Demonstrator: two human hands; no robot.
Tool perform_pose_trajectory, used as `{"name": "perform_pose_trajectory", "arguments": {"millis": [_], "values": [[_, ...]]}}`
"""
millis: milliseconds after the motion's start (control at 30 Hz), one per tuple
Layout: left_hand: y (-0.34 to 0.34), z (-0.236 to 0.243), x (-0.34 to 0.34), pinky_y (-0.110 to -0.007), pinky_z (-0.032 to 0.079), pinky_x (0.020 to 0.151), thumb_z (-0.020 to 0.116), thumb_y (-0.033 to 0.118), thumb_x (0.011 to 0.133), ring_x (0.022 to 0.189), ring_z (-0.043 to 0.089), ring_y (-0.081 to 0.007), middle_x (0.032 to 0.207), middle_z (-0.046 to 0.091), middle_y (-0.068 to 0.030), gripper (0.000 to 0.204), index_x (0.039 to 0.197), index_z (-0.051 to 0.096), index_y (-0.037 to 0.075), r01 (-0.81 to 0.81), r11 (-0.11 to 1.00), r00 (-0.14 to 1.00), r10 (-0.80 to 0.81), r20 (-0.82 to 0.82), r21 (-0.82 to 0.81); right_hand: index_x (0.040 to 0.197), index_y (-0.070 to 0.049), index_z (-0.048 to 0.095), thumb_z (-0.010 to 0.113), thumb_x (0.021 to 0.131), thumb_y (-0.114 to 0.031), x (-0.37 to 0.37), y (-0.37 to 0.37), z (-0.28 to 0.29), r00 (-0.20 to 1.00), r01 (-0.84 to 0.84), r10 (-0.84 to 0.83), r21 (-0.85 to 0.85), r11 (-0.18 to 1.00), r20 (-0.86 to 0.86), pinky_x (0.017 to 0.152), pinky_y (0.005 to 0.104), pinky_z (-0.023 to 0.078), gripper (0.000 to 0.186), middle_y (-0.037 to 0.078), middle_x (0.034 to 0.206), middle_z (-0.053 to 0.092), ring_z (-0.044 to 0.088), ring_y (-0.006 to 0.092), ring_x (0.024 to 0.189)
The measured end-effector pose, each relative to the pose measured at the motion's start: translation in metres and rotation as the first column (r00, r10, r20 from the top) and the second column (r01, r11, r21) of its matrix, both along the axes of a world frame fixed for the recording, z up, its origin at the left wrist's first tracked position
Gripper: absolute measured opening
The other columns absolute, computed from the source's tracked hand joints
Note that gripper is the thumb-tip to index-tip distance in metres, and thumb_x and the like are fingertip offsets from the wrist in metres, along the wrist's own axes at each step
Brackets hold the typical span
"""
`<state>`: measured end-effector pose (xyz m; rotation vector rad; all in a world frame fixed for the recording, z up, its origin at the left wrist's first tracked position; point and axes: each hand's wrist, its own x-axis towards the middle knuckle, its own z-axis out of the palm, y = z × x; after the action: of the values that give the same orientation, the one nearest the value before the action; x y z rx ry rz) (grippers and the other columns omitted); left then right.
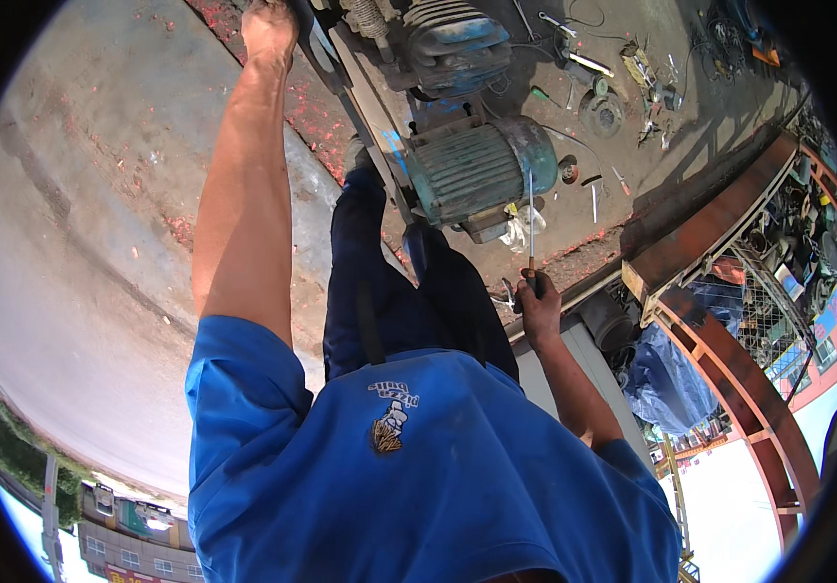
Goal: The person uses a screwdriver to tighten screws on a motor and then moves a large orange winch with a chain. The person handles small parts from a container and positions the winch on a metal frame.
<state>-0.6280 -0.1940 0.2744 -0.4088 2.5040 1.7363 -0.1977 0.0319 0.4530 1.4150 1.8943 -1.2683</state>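
Observation:
My left hand (268,31) reaches to the top edge, fingers curled on a dark part of the machine that I cannot make out, beside a flat metal frame rail (380,136). My right hand (540,309) is closed on the dark handle of a long thin screwdriver-like tool (531,233), its shaft reaching up toward the end of a green ribbed electric motor (467,170). A compressor head with cooling fins (453,53) sits above the motor. A crumpled pale rag or bag (519,233) lies just below the motor.
Scattered wrenches (589,63), a round metal disc (601,112) and small tools lie on the ground to the right. Beyond are rusty steel beams (720,379), a blue tarp (671,379) and piled scrap. My legs (360,282) are below the machine; paved ground (88,243) stretches left.

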Motion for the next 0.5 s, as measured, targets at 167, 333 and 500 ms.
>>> {"name": "perform_pose_trajectory", "arguments": {"millis": [167,333,500], "values": [[-0.027,-0.002,0.141,-0.039,0.036,0.1,0.047,0.052,0.091,0.117,0.047,-0.038,0.121,0.053,-0.0229,0.059,0.121,0.056,0.002,0.228,0.969,0.958,-0.207,0.199,-0.093,0.11,0.003,0.053,0.056,0.09,-0.012,0.02,0.006,-0.004,1.0,0.03,-0.03,-0.032,0.999,0.008,0.049,0.0244,0.04,0.026,0.003,0.067,0.052,0.048,0.0088,0.054],[-0.048,0.017,0.146,-0.036,0.037,0.098,0.051,0.054,0.088,0.116,0.049,-0.0275,0.122,0.054,-0.0173,0.067,0.126,0.051,-0.001,-0.082,0.965,0.958,0.008,0.286,0.249,0.109,0.003,0.053,0.056,0.089,-0.012,0.041,0.016,0.002,0.999,0.038,-0.038,-0.03,0.999,-0.015,0.049,0.0242,0.041,0.025,0.003,0.069,0.053,0.049,0.0086,0.056],[-0.012,0.023,0.04,-0.043,0.046,0.069,0.041,0.047,0.092,0.075,0.062,-0.0364,0.076,0.063,-0.0242,0.06,0.098,0.062,-0.009,-0.057,0.989,0.99,0.038,0.139,0.137,0.108,0.003,0.053,0.056,0.088,-0.012,0.06,0.032,0.004,0.998,0.052,-0.053,-0.041,0.998,-0.028,0.05,0.0245,0.043,0.025,0.004,0.07,0.054,0.051,0.0096,0.057]]}}
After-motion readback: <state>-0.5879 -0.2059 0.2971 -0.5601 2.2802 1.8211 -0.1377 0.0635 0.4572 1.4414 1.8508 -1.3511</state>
